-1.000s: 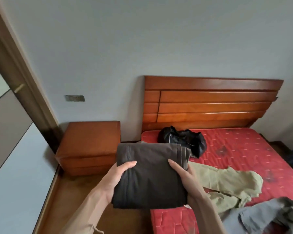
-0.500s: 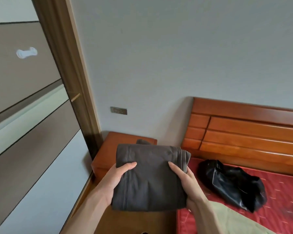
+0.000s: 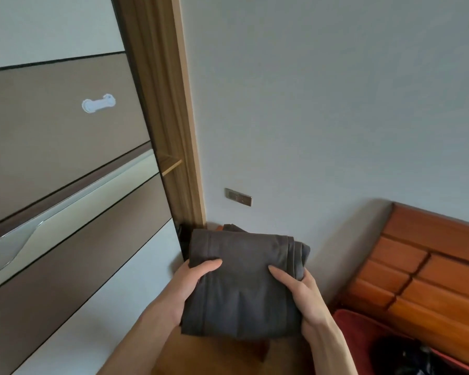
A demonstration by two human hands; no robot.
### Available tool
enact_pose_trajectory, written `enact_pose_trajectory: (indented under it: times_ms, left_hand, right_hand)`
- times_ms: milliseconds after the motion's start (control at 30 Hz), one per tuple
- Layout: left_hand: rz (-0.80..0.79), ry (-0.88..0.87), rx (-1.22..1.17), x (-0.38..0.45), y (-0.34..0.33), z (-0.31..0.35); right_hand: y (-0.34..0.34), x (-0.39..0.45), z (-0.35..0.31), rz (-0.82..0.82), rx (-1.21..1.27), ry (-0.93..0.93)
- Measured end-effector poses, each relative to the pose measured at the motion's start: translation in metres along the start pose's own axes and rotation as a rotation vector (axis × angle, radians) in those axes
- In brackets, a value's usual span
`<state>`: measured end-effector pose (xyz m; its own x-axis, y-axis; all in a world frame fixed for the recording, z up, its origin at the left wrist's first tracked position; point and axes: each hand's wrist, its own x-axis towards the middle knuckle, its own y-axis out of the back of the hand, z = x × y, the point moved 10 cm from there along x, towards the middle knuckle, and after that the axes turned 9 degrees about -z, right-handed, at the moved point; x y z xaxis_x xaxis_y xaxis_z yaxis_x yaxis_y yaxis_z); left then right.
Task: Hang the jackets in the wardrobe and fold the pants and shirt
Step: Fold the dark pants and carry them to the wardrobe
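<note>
The folded dark grey garment was held up in front of the person, between both hands, in the lower middle of the view. It was a flat, squarish bundle with a stitched seam running down its left part and layered folded edges showing along its right side. Whether it was the pants or the shirt could not be told from the cloth alone.

The left hand gripped the bundle's left edge, its thumb lying across the top face and the fingers hidden underneath. The right hand gripped the right edge the same way, thumb on top and pointing inward, the other fingers curled under the cloth. Both forearms reached up from the bottom of the frame.

Just behind the garment's far edge, a small piece of the wooden nightstand showed, and more of its brown top was seen below the bundle. To the left stood the wardrobe, its sliding door in brown and pale panels with a white handle stuck on an upper panel. The wardrobe's wooden frame ran up beside the door, and a shelf edge showed in the narrow gap.

On the grey wall sat a metal switch plate. At the right was the wooden headboard, with the red mattress below it and a black jacket lying on the mattress at the bottom corner.
</note>
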<state>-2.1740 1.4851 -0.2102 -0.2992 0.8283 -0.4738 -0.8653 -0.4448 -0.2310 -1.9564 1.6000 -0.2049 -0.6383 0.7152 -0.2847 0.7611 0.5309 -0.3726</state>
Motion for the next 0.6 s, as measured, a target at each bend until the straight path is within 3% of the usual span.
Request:
enact_pose_trajectory:
  times_ms: [267,600]
  left_hand:
    - [0.111,-0.013,-0.026,0.04,0.054,0.028]
    - [0.079,-0.042,-0.072,0.11,0.121,0.087]
  right_hand:
    - [-0.033,0.088,-0.009,-0.055,-0.071,-0.033]
    - [-0.092,0.195,-0.021,-0.07,-0.112,-0.035]
